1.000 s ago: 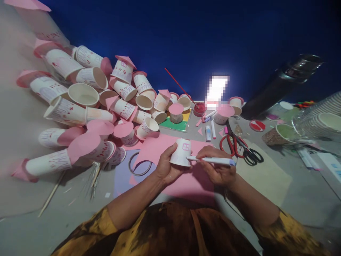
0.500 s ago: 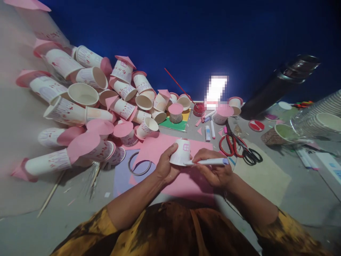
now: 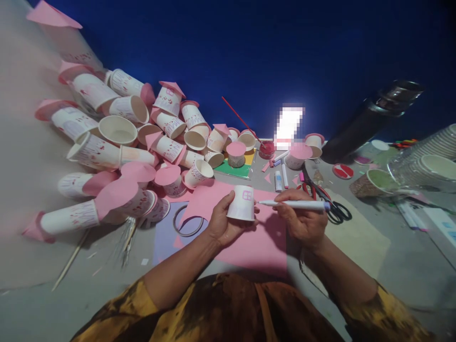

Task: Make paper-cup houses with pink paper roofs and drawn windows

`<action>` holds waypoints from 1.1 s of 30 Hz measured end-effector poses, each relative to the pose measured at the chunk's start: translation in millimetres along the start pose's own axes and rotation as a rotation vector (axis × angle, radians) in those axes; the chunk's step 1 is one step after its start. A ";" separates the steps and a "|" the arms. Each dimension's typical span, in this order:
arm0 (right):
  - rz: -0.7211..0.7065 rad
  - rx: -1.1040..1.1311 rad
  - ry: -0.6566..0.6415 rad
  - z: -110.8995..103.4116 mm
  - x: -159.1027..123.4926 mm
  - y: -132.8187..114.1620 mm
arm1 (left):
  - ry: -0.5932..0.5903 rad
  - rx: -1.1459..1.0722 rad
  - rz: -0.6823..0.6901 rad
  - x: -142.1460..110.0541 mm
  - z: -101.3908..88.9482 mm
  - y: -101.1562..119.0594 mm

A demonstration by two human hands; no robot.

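Note:
My left hand (image 3: 225, 219) is closed round a white paper cup (image 3: 241, 204), held upside down with its rim lowest. A small pink window is drawn on the cup's side. In my right hand (image 3: 302, 218) is a white marker pen (image 3: 299, 204) with a purple end, its tip pointing left, a little apart from the cup. Below both hands lies a pink paper sheet (image 3: 260, 254), partly over a lilac sheet (image 3: 166, 237). A grey ring (image 3: 175, 223) rests on the papers left of my left hand.
Several decorated cups (image 3: 124, 156) with pink paper tops are heaped at the left. Scissors (image 3: 338, 212) lie beyond my right hand. A red paint jar (image 3: 266, 150) with a brush, a dark flask (image 3: 370, 118) and stacked cups (image 3: 432, 164) stand further back.
My right hand has drawn the marker pen away to the right, so its tip has left the cup's lower edge. The cup has turned slightly, showing the pink window more fully.

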State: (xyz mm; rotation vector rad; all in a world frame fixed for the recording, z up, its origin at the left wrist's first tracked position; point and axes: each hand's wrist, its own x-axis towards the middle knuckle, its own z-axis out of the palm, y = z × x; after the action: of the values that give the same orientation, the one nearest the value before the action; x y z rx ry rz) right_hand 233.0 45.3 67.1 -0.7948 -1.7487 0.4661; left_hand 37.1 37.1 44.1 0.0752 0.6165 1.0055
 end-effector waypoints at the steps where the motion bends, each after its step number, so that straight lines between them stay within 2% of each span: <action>1: -0.007 0.008 -0.014 -0.2 -0.3 0.2 | 0.005 0.017 0.017 0.0 0.8 0.1; 7: -0.078 0.073 -0.122 3.8 -0.7 -3.9 | 0.059 0.138 0.206 3.0 2.2 -5.0; 12: -0.157 0.049 -0.176 8.2 -0.3 -6.0 | 0.085 0.209 0.284 3.7 0.3 -9.7; 15: -0.119 0.079 -0.241 9.6 -1.2 -6.8 | 0.101 0.253 0.321 2.3 0.7 -10.3; 17: -0.061 0.077 -0.213 10.5 -1.8 -8.0 | 0.095 0.284 0.356 0.6 1.4 -10.3; 20: -0.046 0.056 -0.171 12.0 -1.7 -10.6 | 0.084 0.304 0.388 -2.7 2.1 -10.4; 22: -0.061 0.069 -0.244 12.3 -1.0 -11.9 | 0.113 0.293 0.370 -4.5 2.2 -10.5; 24: -0.013 0.103 -0.256 12.0 0.0 -12.0 | 0.118 0.282 0.353 -5.7 2.4 -10.2; 28: 0.007 0.074 -0.076 10.4 3.2 -7.3 | 0.121 0.230 0.337 -7.4 5.4 -4.8; 31: -0.062 -0.047 0.010 8.5 5.3 2.3 | 0.205 0.130 0.230 -9.2 8.8 5.1; 33: -0.086 -0.164 0.017 6.3 5.7 12.4 | 0.214 0.074 0.142 -10.4 10.2 13.1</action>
State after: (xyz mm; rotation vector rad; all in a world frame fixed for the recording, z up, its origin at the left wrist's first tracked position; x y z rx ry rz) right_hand 229.6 58.6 60.8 -0.8322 -1.8144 0.2594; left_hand 28.3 38.2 61.6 0.0777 0.8532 1.1371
